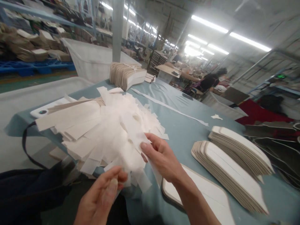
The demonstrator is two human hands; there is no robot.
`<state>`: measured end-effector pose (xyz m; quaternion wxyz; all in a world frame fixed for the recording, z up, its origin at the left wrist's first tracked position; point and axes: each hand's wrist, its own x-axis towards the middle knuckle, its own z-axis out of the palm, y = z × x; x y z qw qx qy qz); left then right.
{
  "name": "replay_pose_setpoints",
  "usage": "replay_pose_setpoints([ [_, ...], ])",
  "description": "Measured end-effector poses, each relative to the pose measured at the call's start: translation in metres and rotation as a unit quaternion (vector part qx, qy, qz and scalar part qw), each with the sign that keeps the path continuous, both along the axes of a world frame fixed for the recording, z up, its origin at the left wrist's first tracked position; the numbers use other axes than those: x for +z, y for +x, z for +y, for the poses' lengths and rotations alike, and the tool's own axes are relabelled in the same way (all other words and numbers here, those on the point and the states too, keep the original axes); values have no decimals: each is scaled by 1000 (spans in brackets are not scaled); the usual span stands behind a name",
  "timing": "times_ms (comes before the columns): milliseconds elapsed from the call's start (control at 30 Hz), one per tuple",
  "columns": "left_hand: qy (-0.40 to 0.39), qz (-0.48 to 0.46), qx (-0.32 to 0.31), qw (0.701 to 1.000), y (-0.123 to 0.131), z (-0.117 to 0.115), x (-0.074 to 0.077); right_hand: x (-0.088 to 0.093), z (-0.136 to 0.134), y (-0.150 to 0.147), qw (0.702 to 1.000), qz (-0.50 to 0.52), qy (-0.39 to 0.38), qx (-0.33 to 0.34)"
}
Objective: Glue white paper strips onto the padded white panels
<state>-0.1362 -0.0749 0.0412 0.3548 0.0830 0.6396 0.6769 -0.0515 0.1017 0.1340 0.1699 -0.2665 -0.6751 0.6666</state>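
Observation:
A large loose heap of thin white strips [110, 134] covers the near left part of the table. Between the thumb and fingers of my right hand [161, 156] is a white strip [134, 128], held over the heap's right side; its material, paper or cloth, I cannot tell. My left hand [100, 197] is closed in a pinch at the heap's front edge, and what lies between its fingertips is too blurred to make out. Under my right forearm lies a flat white panel with a brown edge [199, 190].
Two stacks of curved white-topped panels [232, 168] stand at right. A tied bundle [127, 75] sits at the far corner near a grey post [117, 31]. A long white band [171, 107] crosses the blue-green table cover [182, 137]. White bins [89, 59] stand beyond; a person [208, 81] sits farther back.

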Motion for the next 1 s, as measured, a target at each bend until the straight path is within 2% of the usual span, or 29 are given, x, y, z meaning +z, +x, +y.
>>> replay_pose_setpoints([
  [133, 90, -81, -127, 984, 23, 30, 16, -6, -36, 65, 991, -118, -58, 4],
  [233, 51, -131, -113, 984, 47, 43, 20, -18, -57, 111, 977, -200, -75, -14],
  [300, 19, -132, -107, 985, 62, 45, 16, -23, -66, 138, 965, -255, -49, -29],
  [400, 2, -94, -200, 975, 82, 42, 10, -25, -69, 167, 953, -282, 41, -100],
  [467, -6, -46, -266, 963, 98, 42, 8, -27, -68, 177, 948, -251, 86, -174],
  [533, -5, 14, -294, 956, 116, 44, 8, -32, -65, 180, 949, -200, 95, -226],
  [667, 13, 88, -298, 950, 155, 51, 7, -48, -63, 175, 958, -104, 34, -265],
  [767, 41, 101, -341, 934, 177, 57, 4, -55, -61, 182, 948, -60, 4, -312],
  [900, 70, 167, -424, 887, 194, 62, 1, -50, -41, 206, 949, -58, 1, -311],
  [1000, 80, 290, -440, 846, 192, 62, 0, -45, -14, 221, 957, -100, 4, -271],
])
